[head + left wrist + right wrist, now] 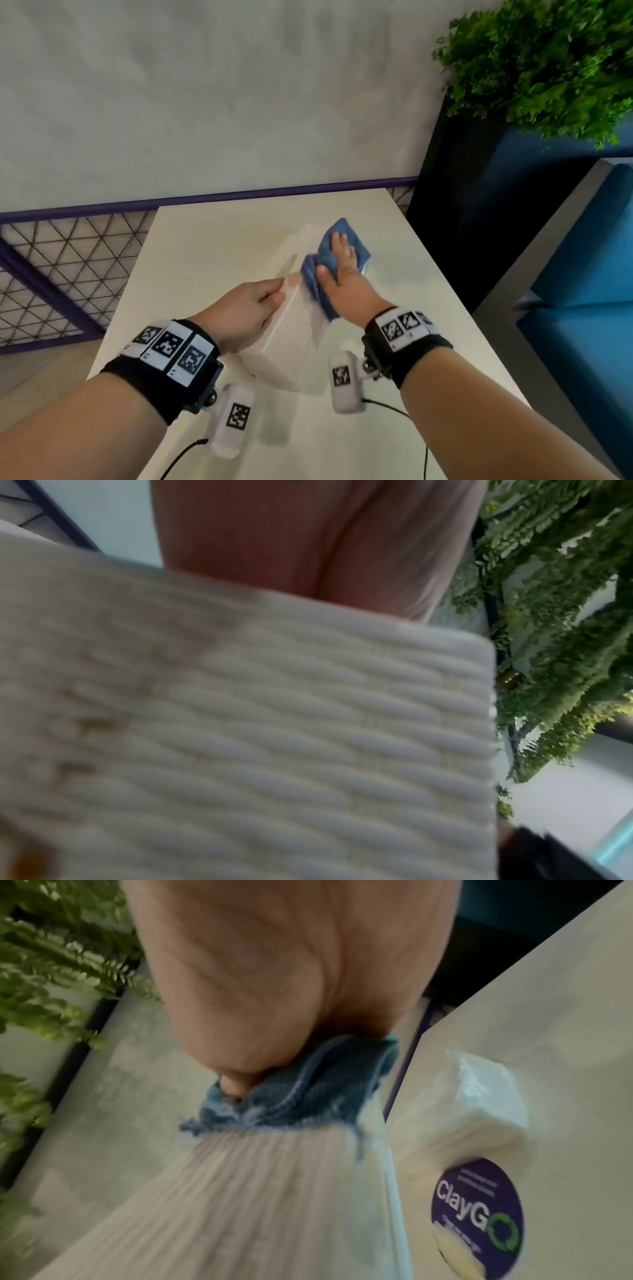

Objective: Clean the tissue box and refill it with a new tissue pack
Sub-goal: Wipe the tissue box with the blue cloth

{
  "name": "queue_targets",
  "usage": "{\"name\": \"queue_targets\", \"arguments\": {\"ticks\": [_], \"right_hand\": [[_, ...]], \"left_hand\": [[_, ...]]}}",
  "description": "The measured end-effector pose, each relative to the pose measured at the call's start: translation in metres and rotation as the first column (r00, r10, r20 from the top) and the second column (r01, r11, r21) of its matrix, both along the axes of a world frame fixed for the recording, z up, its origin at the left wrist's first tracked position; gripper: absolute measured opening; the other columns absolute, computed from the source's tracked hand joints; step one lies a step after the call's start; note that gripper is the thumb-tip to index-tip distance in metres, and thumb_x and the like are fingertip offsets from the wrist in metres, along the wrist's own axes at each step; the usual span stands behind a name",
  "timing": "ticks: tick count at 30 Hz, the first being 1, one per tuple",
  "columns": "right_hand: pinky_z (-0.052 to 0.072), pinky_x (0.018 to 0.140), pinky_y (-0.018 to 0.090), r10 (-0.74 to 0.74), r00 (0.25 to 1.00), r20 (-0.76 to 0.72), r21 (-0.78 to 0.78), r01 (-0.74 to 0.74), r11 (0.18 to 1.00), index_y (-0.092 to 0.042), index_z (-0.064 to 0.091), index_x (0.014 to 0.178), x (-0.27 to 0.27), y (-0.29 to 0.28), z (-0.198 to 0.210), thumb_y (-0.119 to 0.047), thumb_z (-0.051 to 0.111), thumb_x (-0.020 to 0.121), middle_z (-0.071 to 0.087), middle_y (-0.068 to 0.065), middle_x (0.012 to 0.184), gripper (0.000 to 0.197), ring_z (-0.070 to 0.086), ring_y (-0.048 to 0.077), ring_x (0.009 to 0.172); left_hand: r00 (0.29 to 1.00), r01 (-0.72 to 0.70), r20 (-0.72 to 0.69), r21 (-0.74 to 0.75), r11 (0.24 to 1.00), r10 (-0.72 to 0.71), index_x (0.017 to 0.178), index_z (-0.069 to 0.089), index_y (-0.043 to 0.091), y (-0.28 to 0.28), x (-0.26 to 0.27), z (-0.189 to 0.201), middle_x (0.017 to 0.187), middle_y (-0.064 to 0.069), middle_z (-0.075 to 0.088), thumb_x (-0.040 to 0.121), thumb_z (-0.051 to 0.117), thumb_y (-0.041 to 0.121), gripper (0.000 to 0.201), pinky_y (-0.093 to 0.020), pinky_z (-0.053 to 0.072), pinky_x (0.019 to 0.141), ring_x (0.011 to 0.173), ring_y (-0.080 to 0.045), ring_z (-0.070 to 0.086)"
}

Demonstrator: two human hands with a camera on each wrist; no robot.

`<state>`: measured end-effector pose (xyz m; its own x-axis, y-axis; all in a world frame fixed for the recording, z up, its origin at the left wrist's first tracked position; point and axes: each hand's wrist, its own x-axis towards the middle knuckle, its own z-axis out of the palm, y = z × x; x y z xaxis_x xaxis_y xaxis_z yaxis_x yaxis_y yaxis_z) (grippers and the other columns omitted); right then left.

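A white ribbed tissue box [294, 335] is lifted and tilted above the white table [212, 246]. My left hand [253, 308] grips its near left edge, thumb on top. My right hand [342, 270] lies flat, fingers straight, and presses a blue cloth [346, 228] on the box's upper right side. The left wrist view is filled by the ribbed box wall [308, 737], with brownish stains at its left and the palm [308, 534] behind it. In the right wrist view the cloth [308, 1096] is bunched under the palm [274, 961] on the box [257, 1191]. Beside it a plastic-wrapped tissue pack [479, 1118] lies on the table.
A round purple sticker [479, 1210] is on the tabletop [565, 1015] near the pack. A leafy plant [548, 61] in a dark planter stands at the back right, beside a blue bench [582, 274]. A purple mesh railing [51, 274] runs along the left, below a pale wall.
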<state>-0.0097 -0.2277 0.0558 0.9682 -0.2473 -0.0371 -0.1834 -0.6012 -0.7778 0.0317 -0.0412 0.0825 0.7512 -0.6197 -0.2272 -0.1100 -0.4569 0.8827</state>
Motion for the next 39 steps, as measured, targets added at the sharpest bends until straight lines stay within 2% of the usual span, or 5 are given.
{"name": "queue_targets", "arguments": {"ticks": [9, 19, 26, 35, 39], "right_hand": [[-0.013, 0.115, 0.034, 0.389, 0.917, 0.089, -0.121, -0.377, 0.918, -0.043, -0.015, 0.139, -0.06, 0.054, -0.002, -0.041, 0.04, 0.095, -0.026, -0.014, 0.152, 0.071, -0.03, 0.015, 0.141], [0.006, 0.121, 0.048, 0.03, 0.998, 0.057, -0.233, -0.015, 0.972, -0.026, 0.01, 0.152, 0.024, -0.024, 0.027, -0.04, 0.038, 0.099, 0.002, 0.006, 0.162, 0.062, 0.0, 0.029, 0.149], [-0.018, 0.113, 0.028, 0.447, 0.891, 0.079, -0.234, -0.419, 0.877, -0.05, -0.01, 0.14, -0.065, 0.05, -0.013, -0.055, 0.032, 0.09, -0.024, -0.017, 0.153, 0.066, -0.029, 0.013, 0.142], [0.012, 0.121, 0.045, -0.037, 0.984, 0.175, -0.113, 0.058, 0.992, -0.027, 0.022, 0.149, 0.014, -0.034, 0.021, -0.037, 0.039, 0.1, 0.012, 0.004, 0.161, 0.054, 0.009, 0.022, 0.149], [0.038, 0.104, 0.033, -0.254, 0.967, 0.009, 0.074, 0.252, 0.965, -0.022, 0.036, 0.142, 0.011, -0.039, 0.023, -0.047, 0.038, 0.098, 0.05, 0.003, 0.135, 0.051, 0.049, 0.022, 0.122]], "left_hand": [[0.986, -0.134, -0.113, -0.138, 0.981, 0.118, 0.106, 0.07, 0.026, -0.001, 0.005, 0.003, 0.104, -0.003, 0.074, 0.101, 0.043, 0.016, 0.028, -0.041, 0.05, 0.097, 0.104, -0.021, 0.068], [0.996, -0.056, -0.081, -0.138, 0.989, 0.045, 0.125, 0.061, 0.031, -0.008, -0.006, -0.003, 0.116, 0.004, 0.071, 0.101, 0.043, 0.015, 0.034, -0.029, 0.045, 0.099, 0.111, -0.013, 0.063], [0.987, -0.144, -0.097, -0.212, 0.967, 0.126, 0.116, 0.067, 0.023, -0.005, 0.007, 0.003, 0.112, 0.001, 0.073, 0.102, 0.042, 0.016, 0.029, -0.032, 0.047, 0.099, 0.111, -0.015, 0.064], [0.992, -0.057, -0.123, -0.174, 0.983, 0.036, 0.133, 0.055, 0.03, -0.012, -0.013, -0.005, 0.118, 0.001, 0.07, 0.101, 0.041, 0.01, 0.04, -0.033, 0.046, 0.1, 0.109, -0.015, 0.064], [0.999, 0.044, -0.028, -0.078, 0.996, -0.046, 0.139, 0.049, 0.03, -0.007, -0.01, -0.017, 0.128, 0.011, 0.063, 0.1, 0.045, 0.013, 0.043, -0.035, 0.038, 0.11, 0.12, -0.007, 0.056]]}}
